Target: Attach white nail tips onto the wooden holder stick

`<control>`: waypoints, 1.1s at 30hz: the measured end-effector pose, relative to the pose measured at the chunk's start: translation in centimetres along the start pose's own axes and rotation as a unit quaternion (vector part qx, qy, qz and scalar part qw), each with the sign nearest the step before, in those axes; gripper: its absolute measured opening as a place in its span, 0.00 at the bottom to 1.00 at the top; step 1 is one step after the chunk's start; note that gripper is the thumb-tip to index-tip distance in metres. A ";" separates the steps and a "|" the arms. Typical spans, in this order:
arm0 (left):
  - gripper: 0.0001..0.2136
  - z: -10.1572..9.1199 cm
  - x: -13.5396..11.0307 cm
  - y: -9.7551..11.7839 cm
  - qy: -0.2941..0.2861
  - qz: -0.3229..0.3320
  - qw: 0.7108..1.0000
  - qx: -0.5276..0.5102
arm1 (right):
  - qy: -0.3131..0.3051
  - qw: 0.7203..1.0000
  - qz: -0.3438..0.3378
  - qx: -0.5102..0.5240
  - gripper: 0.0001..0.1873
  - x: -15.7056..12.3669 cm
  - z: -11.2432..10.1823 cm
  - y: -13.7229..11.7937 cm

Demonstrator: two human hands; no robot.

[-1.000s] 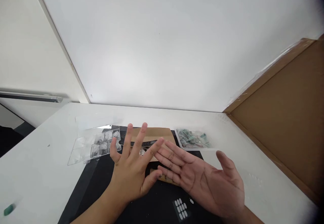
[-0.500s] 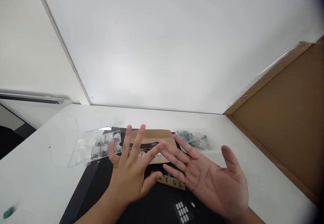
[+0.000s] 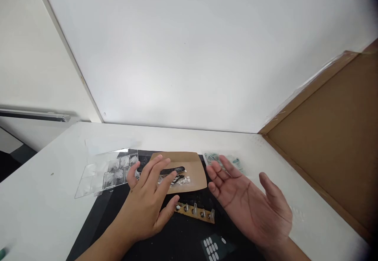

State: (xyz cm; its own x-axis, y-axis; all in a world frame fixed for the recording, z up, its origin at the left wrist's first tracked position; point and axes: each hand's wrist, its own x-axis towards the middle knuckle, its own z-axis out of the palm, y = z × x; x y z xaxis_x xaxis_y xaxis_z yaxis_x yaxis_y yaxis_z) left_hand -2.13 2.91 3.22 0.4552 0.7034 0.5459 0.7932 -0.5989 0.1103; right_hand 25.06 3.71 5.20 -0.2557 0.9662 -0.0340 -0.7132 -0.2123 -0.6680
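My left hand (image 3: 149, 202) hovers palm down over the black mat (image 3: 168, 241), fingers spread and holding nothing. Palm up, my right hand (image 3: 249, 206) is open at the mat's right side, its fingers slightly curled. Between and beyond them lies a brown cardboard tray (image 3: 197, 176) with a black nail file (image 3: 174, 170) and small white and dark pieces in it, partly hidden by my left fingers. Close to my left thumb is a tan strip (image 3: 195, 212) bearing several small clear upright pieces. A sheet of white oval stickers (image 3: 211, 248) lies nearer me.
A clear compartment box (image 3: 109, 172) with clear pieces lies open at the left. Behind my right fingers is a clear bag (image 3: 211, 158) of greenish packets. A cardboard panel (image 3: 325, 131) borders the white table (image 3: 38, 198) on the right. A green object (image 3: 2, 253) shows at the lower left.
My hands have drawn apart, their fingertips no longer overlapping in view. The fingers of both hands have relaxed and bent, uncovering more of the tray and tan strip.
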 end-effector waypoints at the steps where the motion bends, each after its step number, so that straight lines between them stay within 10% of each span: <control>1: 0.16 0.0 0.0 0.0 0.008 0.010 1.000 -0.009 | 0.032 0.999 -0.035 -0.009 0.26 0.2 -0.3 0.1; 4: 0.13 0.3 0.0 0.0 0.031 0.014 0.999 -0.023 | 0.071 0.992 -0.098 -0.044 0.12 1.0 -1.2 0.1; 25: 0.10 0.3 0.6 -1.3 0.001 -0.015 0.997 -0.081 | 0.045 0.963 -0.118 -0.239 0.17 1.6 -1.4 1.0; 33: 0.37 2.3 -0.2 -2.9 -0.016 0.009 0.997 -0.080 | -0.006 0.939 -0.094 -0.331 0.27 2.1 -2.6 1.8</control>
State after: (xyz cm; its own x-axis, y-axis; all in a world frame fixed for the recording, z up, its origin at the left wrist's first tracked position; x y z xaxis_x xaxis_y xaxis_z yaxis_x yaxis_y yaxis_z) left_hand -3.58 5.41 0.93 0.4836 0.7022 0.5226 0.7111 -0.6633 0.2332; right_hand 24.94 5.71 1.96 -0.1759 0.9749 0.1366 -0.1863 0.1033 -0.9770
